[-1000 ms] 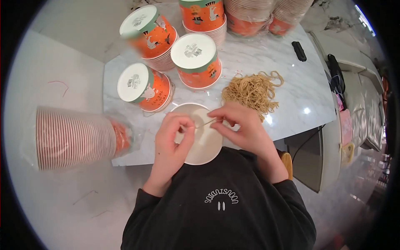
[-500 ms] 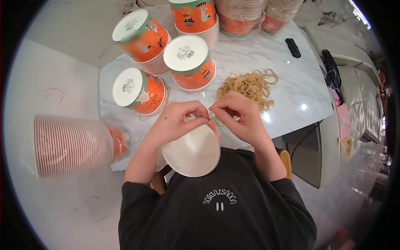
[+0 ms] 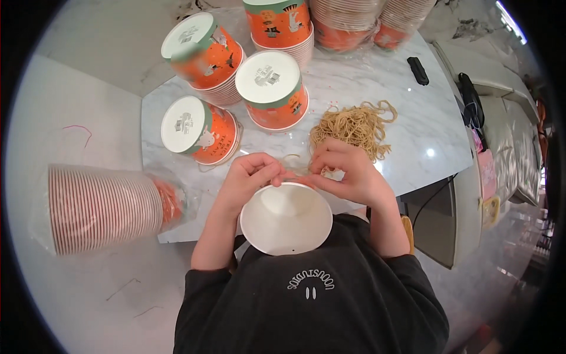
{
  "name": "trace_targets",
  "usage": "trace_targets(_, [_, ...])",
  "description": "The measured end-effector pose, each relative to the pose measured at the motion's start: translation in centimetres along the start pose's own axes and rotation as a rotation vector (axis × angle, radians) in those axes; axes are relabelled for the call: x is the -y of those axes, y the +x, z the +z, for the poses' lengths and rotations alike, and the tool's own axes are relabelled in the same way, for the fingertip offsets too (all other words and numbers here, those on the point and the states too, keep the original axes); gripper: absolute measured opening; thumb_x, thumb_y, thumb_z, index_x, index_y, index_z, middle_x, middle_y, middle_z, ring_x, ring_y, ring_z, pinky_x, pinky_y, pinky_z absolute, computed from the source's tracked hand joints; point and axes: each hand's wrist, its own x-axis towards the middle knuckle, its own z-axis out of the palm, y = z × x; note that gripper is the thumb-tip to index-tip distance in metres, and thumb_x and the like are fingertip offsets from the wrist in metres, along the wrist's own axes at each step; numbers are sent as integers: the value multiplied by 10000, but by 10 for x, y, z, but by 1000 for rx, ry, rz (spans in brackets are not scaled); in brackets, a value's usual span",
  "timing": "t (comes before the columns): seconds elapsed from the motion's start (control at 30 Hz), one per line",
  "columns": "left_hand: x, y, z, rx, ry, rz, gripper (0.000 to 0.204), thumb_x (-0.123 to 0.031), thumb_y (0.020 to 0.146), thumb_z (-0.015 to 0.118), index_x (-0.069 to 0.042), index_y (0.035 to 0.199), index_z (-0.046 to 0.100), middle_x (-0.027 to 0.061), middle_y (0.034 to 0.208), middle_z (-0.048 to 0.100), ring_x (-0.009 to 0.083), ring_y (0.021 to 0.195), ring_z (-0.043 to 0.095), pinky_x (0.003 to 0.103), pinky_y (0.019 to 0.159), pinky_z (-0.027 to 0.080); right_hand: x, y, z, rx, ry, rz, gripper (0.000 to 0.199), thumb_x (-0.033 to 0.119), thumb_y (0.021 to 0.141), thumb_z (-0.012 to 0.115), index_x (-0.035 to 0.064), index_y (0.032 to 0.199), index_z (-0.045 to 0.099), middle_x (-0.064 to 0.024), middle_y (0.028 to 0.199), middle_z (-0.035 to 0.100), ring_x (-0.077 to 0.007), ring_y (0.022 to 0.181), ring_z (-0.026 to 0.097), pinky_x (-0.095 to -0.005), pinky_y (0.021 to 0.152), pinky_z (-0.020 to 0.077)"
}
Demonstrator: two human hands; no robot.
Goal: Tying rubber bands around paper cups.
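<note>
— Changed since half a second ago?

— White-lined paper bucket (image 3: 287, 221) slid toward three o'clock; left hand (image 3: 254, 177) and right hand (image 3: 348, 171) spread, fingertips apart now.

— Left to right, quick.

— Bagged stack of paper buckets (image 3: 106, 209), nine o'clock, past the tabletop's (image 3: 407, 141) edge. Upturned orange bucket (image 3: 200, 130) between ten and eleven, wide rim down, probably for steadiness.

— Left grip?

— At the bucket's eleven o'clock rim. Thumb and fingers nearly together; can't tell if on paper wall or cord.

— Bucket itself?

— Just below both sets of fingertips, mouth up, near rim by the black shirt (image 3: 309, 307). Likely braced there so fingers stay free. Dark speck (image 3: 293, 250) at six o'clock on it, maybe a hole.

— Cord?

— Thin strand (image 3: 292, 157) curls just past the rim at twelve, between the hands; its ends are hidden.

— Right grip?

— One o'clock, loosely curled, small gap behind thumb and forefinger; can't tell what's pinched. Tan cord pile (image 3: 354, 131) lies just beyond it, one o'clock, presumably for easy reach.
</note>
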Motion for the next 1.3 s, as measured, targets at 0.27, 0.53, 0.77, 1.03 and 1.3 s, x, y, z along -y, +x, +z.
trace_targets(0.27, [2, -9, 14, -80, -81, 88, 123, -132, 991, 669, -18, 963, 705, 42, 803, 693, 90, 737, 642, 218, 678, 494, 18, 23, 25, -270, -262, -373, 406, 70, 796, 805, 154, 1193, 786, -50, 1213, 676, -223, 891, 586, -320, 740, 503])
trace_targets(0.53, [13, -17, 0, -124, -296, 64, 150, -130, 1022, 627, -13, 972, 706, 16, 798, 690, 36, 654, 553, 181, 579, 420, 4, 38, 34, -241, -288, -503, 408, 99, 800, 788, 213, 1192, 795, 13, 1242, 700, -243, 920, 573, -335, 815, 500])
trace_targets(0.77, [9, -18, 7, -187, -296, 120, 132, -143, 1029, 620, -43, 948, 652, 34, 771, 688, 17, 603, 460, 172, 545, 348, 6, 52, 44, -223, -276, -494, 292, 93, 779, 813, 153, 1064, 802, 1, 1167, 732, -239, 884, 586, -350, 800, 513])
trace_targets(1.03, [15, -20, -3, -168, -274, 152, 124, -182, 1004, 635, -79, 939, 610, 105, 796, 721, 37, 584, 485, 177, 559, 412, -15, 53, 41, -182, -136, -379, 189, 108, 810, 807, 91, 996, 781, -24, 846, 688, -248, 863, 614, -383, 795, 516])
trace_targets(1.3, [14, -19, -2, -115, -340, 181, 100, -142, 1029, 597, -68, 963, 591, 137, 859, 751, 40, 625, 464, 186, 594, 402, -15, 58, 54, -97, 24, -265, 313, 36, 861, 765, 92, 1169, 781, -37, 864, 657, -213, 858, 601, -350, 795, 489])
